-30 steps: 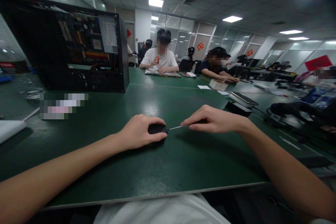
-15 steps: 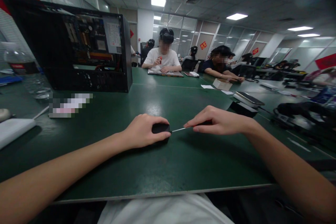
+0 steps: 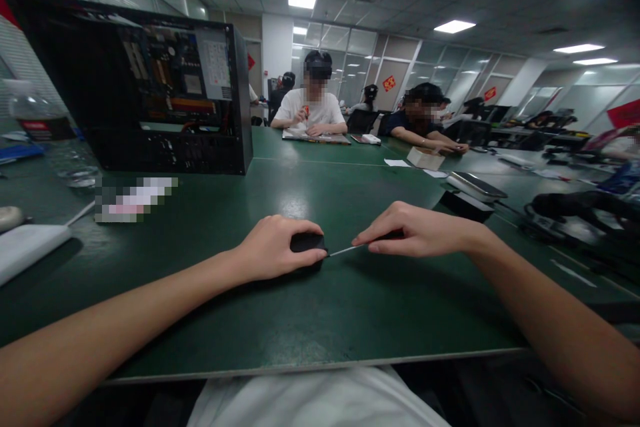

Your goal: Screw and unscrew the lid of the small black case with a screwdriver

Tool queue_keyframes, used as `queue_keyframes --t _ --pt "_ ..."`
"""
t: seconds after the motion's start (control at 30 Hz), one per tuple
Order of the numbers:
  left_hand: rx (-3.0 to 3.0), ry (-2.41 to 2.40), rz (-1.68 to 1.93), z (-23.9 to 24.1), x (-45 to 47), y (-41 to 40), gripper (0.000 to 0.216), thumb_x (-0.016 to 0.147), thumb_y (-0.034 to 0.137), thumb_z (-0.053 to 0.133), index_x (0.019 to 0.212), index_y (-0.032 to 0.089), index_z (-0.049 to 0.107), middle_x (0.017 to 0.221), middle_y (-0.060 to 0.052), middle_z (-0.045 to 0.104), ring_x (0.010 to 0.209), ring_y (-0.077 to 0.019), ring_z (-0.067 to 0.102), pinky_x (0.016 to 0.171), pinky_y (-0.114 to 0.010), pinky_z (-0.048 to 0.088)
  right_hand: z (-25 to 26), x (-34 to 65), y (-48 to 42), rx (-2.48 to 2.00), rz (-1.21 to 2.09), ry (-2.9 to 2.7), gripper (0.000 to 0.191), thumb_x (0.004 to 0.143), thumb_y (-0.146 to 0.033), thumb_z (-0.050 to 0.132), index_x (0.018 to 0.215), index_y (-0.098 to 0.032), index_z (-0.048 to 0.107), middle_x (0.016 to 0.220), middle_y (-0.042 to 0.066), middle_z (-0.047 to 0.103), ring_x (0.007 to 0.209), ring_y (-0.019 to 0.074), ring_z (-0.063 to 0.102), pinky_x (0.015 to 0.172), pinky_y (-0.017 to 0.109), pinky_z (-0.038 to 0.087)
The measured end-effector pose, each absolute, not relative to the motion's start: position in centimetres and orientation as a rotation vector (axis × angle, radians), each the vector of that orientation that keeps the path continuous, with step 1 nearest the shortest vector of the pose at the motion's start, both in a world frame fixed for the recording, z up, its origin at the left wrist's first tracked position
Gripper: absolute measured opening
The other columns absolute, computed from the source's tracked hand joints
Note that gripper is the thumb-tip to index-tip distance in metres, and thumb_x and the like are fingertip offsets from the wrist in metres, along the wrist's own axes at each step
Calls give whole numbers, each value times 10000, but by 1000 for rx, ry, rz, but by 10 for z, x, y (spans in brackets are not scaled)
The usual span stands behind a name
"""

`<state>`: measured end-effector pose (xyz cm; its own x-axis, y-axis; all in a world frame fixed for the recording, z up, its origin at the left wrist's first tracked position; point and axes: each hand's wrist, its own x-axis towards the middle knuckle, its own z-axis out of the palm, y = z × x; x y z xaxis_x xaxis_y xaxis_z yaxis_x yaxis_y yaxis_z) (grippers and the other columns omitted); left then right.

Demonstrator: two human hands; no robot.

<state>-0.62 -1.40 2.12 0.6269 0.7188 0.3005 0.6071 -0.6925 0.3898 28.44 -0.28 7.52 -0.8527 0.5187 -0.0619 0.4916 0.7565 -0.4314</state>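
Green table (image 3: pixel 300 320) filled most of the view, near edge in front of the person. Computer case (image 3: pixel 170 150), open-sided, stood toward the table's left side, well apart from the hands. Left hand (image 3: pixel 277 250) was closed around a black mouse (image 3: pixel 307 242), fingers over its far side, thumb along its near side; mouse sat mid-table, back from the near edge, on or just above the surface, couldn't tell which. Right hand (image 3: pixel 415 230) was pinched narrow on a screwdriver (image 3: pixel 345 250), palm down, handle mostly hidden, shaft slanting to the mouse's right end. Tip contact too small to confirm. Main risk, judging: tip skidding off and jabbing the left thumb beside it, from sideways push or shallow angle. Also possible: mouse twisting if the left grip was loose, or shell scratched by a poorly seated tip.
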Motion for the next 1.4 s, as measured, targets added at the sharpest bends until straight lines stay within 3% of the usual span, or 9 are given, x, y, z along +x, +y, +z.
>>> queue_keyframes --t 0.2,0.43,0.67,0.87,1.03,1.2,1.4 --pt "2608 1083 628 22 -7 -14 394 904 503 654 1178 234 741 1117 -33 793 976 -245 744 766 -288 514 77 286 -3 -863 638 -2870 408 993 -411 549 1267 -162 723 1138 80 769 915 168 722 779 233 509" --pt "2595 1092 630 22 -6 -15 388 898 496 663 1171 234 744 1112 -38 794 989 -249 742 783 -287 520 73 284 -2 -838 658 -2847 403 987 -407 558 1258 -163 729 1157 95 764 944 179 724 815 241 513" --pt "2598 1092 613 20 -7 -12 432 899 519 670 1217 230 717 1160 -46 778 1001 -258 736 786 -301 512 56 275 5 -827 677 -2825 404 983 -425 558 1191 -134 745 963 67 775 727 117 650 672 214 447" --pt "2620 1085 626 16 -6 -11 451 917 524 653 1243 215 702 1190 -68 766 1020 -272 728 818 -327 512 35 266 13 -800 752 -2775 438 968 -472 564 1102 -94 738 844 45 729 675 99 586 644 211 420" --pt "2582 935 641 21 -10 -7 462 915 465 680 1265 163 687 1185 -89 763 1033 -242 723 863 -290 508 30 262 14 -769 753 -2778 429 971 -463 564 1115 -91 721 882 51 731 710 103 604 675 214 428" --pt "2592 932 579 25 -22 0 446 893 509 687 1155 151 744 1070 -85 784 917 -232 730 781 -277 503 36 271 16 -806 599 -2758 389 965 -437 587 1114 -105 726 863 42 732 679 98 596 643 211 410" --pt "2550 1003 617 20 -19 0 436 894 507 686 1117 139 757 1019 -82 787 855 -224 719 731 -272 481 31 261 9 -707 526 -2673 351 972 -398 581 1130 -117 720 961 78 753 773 131 652 711 227 459"
